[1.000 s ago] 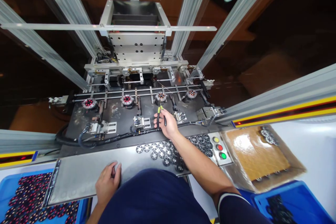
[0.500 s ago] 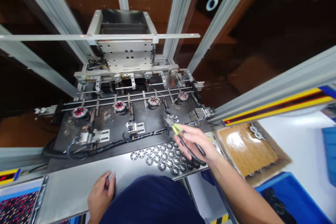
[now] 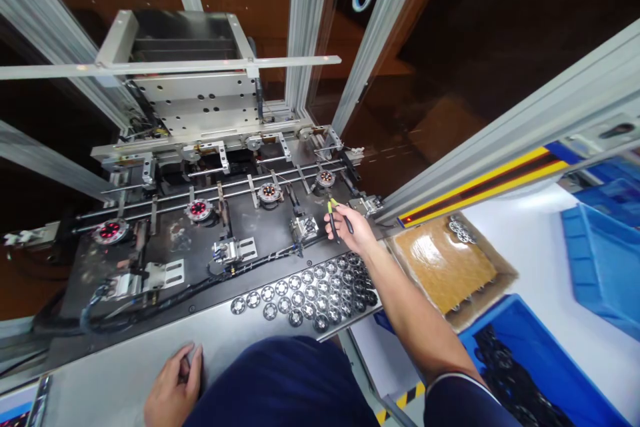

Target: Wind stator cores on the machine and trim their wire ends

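My right hand (image 3: 358,230) is closed on pliers (image 3: 332,221) with green and black handles. The pliers' jaws point toward the rightmost round part (image 3: 325,178) on the machine bed; whether they touch it, I cannot tell. Further left along the bed sit more round parts with glowing reddish spots, among them one (image 3: 269,192) and another (image 3: 199,209). Loosely curled, my left hand (image 3: 173,387) rests on the metal shelf (image 3: 110,373), thumb apart from the fingers and nothing visible in it. Many small black-and-silver discs (image 3: 311,293) lie on the shelf below my right forearm.
Small clamp blocks (image 3: 304,228) and a black cable run (image 3: 200,287) cross the bed's front. To the right are a cardboard box (image 3: 445,260) and a blue bin (image 3: 545,353) holding black parts. A yellow-edged sensor bar (image 3: 485,187) slants above the box.
My right hand has carried the pliers away from the clamp block, toward the rightmost round part. My left hand stays on the shelf. The whole view has shifted to the right.
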Demonstrator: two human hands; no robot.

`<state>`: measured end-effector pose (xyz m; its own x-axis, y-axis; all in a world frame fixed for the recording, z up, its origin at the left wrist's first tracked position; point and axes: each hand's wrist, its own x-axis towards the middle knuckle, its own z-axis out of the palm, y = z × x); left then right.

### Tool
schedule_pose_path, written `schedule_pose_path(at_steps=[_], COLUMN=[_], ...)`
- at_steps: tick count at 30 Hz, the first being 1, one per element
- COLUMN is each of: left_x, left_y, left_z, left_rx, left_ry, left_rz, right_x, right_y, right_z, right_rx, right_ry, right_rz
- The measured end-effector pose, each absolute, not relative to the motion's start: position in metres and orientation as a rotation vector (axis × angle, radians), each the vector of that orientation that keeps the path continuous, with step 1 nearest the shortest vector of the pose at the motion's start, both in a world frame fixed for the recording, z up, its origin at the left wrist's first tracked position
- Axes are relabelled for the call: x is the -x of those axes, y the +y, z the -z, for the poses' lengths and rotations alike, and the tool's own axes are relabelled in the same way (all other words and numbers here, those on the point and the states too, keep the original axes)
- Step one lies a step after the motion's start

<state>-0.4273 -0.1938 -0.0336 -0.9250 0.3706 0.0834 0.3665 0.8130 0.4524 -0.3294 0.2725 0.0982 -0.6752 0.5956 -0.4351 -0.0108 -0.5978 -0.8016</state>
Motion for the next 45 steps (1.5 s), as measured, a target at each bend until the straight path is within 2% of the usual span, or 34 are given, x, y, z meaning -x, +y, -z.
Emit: schedule_pose_path(at_steps=[18,28,45], left_x=[0.425,0.425,0.422], left_y=[-0.194,-0.190,-0.190], left_z=[0.030,0.018,0.021], left_rx=[-0.737,-0.667,-0.615], left_ry=[3.049,2.986,2.995], left_rz=[-0.539,-0.556,-0.570], right_x=[0.333,0.334,0.337], right_y=[0.275,0.277,0.279], right_z=[-0.089,-0.091,-0.087], right_rx=[0.862,0.828,0.824], right_ry=[-1.006,-0.890,-0.859], right_rz=[-2.383,-2.466,-2.473])
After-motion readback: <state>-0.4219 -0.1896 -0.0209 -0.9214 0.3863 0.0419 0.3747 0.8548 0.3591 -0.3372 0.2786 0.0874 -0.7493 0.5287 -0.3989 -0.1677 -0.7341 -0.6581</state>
